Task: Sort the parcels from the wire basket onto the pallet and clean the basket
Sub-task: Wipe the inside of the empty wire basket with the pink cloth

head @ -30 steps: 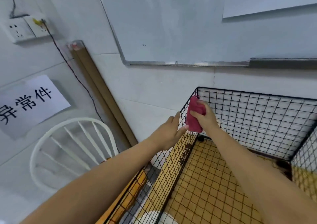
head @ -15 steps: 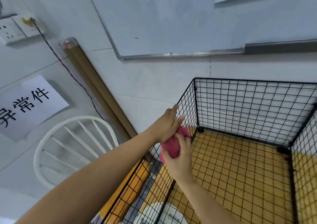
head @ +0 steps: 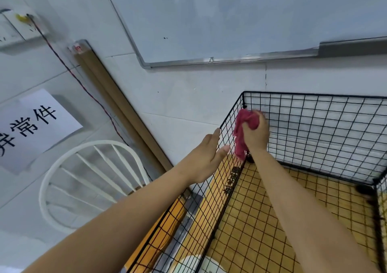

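- Centrally, the left hand (head: 206, 157) reaches forward with its fingers straight and together, laid flat against the outer face of the wire basket's (head: 314, 95) left panel, just below the top rim.
- The right hand (head: 254, 134) reaches inside the basket, fingers curled tightly round a bunched pink cloth (head: 239, 140), which it holds against the mesh at the far left corner.
- Part of the cloth hangs loose below the fist, beside the corner post.
- The basket is made of black square-grid wire panels, open at the top, and stands against a white tiled wall; a yellow surface (head: 293, 220) shows through its mesh bottom.
- Left of the basket stands a white spindle-back chair (head: 92, 145), with a brown board (head: 117, 105) leaning on the wall behind it.
- On the wall are a whiteboard (head: 209, 21), a printed paper sign (head: 35, 126) and a socket (head: 12, 27) with a thin cable (head: 83, 84) running down from it.
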